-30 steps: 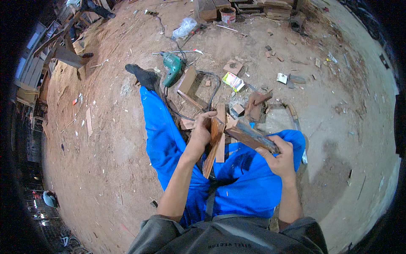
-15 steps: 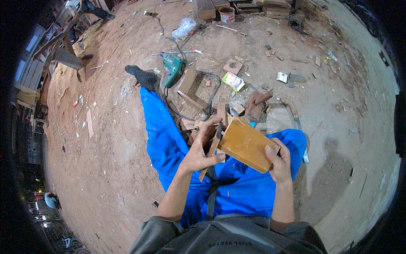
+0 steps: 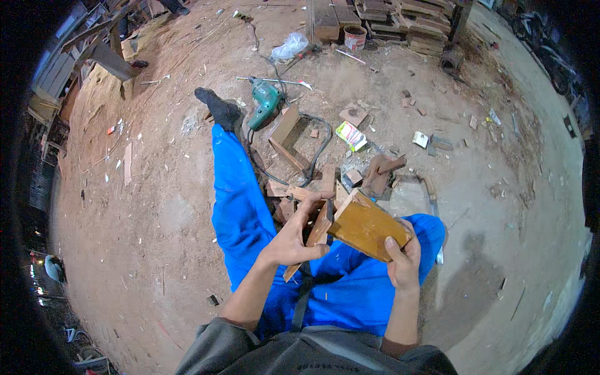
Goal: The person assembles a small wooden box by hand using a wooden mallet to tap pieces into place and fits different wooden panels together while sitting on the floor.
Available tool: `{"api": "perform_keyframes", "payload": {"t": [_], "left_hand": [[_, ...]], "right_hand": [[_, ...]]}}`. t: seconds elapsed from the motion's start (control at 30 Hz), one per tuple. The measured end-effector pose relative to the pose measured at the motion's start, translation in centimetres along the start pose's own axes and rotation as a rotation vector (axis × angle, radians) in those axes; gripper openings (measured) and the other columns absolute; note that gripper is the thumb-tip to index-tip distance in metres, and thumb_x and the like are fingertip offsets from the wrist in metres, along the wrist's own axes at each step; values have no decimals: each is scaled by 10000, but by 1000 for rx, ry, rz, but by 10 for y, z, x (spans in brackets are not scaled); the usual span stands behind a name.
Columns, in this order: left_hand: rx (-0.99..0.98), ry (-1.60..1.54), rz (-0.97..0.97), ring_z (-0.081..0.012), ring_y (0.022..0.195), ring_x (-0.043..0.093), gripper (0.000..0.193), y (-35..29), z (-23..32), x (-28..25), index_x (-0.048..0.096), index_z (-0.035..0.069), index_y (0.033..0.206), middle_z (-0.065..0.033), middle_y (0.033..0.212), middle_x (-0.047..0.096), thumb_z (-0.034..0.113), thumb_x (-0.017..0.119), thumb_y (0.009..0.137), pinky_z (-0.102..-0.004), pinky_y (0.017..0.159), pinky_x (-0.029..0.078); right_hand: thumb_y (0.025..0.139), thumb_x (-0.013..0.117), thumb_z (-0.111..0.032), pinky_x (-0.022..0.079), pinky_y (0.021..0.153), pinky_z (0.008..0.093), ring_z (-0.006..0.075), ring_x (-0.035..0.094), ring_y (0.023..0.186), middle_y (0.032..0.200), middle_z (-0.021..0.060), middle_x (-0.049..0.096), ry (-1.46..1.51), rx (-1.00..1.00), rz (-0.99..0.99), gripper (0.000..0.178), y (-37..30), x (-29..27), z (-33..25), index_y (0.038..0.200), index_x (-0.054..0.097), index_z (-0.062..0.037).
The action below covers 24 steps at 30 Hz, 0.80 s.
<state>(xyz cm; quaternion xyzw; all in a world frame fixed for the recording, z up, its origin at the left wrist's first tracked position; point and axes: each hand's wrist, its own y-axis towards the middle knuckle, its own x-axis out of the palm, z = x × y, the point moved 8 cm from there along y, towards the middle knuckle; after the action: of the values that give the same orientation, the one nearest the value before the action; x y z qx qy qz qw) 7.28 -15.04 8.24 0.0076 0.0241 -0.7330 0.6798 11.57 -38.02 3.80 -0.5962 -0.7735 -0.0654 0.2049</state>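
Note:
Over my lap, my right hand (image 3: 401,257) grips the lower right end of a yellowish-brown wooden board (image 3: 370,226), its thumb lying on the face. My left hand (image 3: 299,234) is curled around a narrower wooden piece (image 3: 320,226) seen nearly edge-on, fingers at its far end and thumb on the near side. The two pieces meet or almost meet at the board's left edge; whether they are joined I cannot tell. Just beyond my hands lie several loose wood offcuts (image 3: 329,177).
A green power drill (image 3: 265,101) lies by my left foot, its cord looping around an L-shaped wooden piece (image 3: 289,140). Farther off are a yellow-green packet (image 3: 351,135), a clear plastic bag (image 3: 290,46), a bucket (image 3: 355,39) and stacked boards (image 3: 428,25). Wood scraps dot the dirt floor.
The whole view has shifted slightly. Both hands keep their holds, and the wooden pieces have tilted a little, with the narrow one's broad side showing more.

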Motion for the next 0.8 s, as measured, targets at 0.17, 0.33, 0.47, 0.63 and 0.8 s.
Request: {"api": "perform_keyframes", "payload": {"t": [0.17, 0.33, 0.47, 0.63, 0.8], "left_hand": [[142, 262, 31, -307, 1307, 452, 983, -3, 32, 1, 363, 43, 1485, -168, 1368, 452, 189, 773, 603, -407, 1139, 316], [252, 521, 187, -354, 1254, 469, 903, -3, 54, -3, 420, 7, 1400, -200, 1288, 464, 167, 789, 592, -418, 1101, 369], [182, 541, 118, -347, 1215, 512, 876, -10, 51, -8, 455, 9, 1381, -190, 1265, 503, 172, 800, 593, -410, 1083, 389], [195, 526, 49, -362, 1276, 501, 889, -14, 51, -6, 458, 10, 1395, -207, 1335, 503, 173, 810, 596, -424, 1099, 388], [64, 665, -61, -401, 1337, 458, 918, -19, 57, -12, 451, 15, 1426, -222, 1404, 483, 230, 846, 626, -463, 1128, 375]], "right_hand": [[1007, 584, -125, 606, 694, 371, 216, 666, 1006, 1148, 111, 629, 141, 126, 206, 384, 4, -4, 18, 1368, 474, -55], [854, 772, -130, 537, 916, 445, 275, 581, 1211, 1300, 150, 579, -232, 5, -116, 567, 0, 8, 20, 1349, 505, -53], [634, 926, -123, 302, 1188, 468, 345, 393, 1427, 1482, 196, 456, -732, -267, -285, 877, -6, 40, 2, 1385, 480, -45], [671, 849, -136, 497, 1012, 393, 321, 664, 1137, 1204, 207, 677, -804, 48, -453, 685, -5, 45, 19, 1285, 585, 16], [773, 848, -176, 532, 918, 344, 202, 687, 1023, 1102, 128, 729, -653, 39, -590, 504, -2, 43, 14, 1207, 661, 1]]}}
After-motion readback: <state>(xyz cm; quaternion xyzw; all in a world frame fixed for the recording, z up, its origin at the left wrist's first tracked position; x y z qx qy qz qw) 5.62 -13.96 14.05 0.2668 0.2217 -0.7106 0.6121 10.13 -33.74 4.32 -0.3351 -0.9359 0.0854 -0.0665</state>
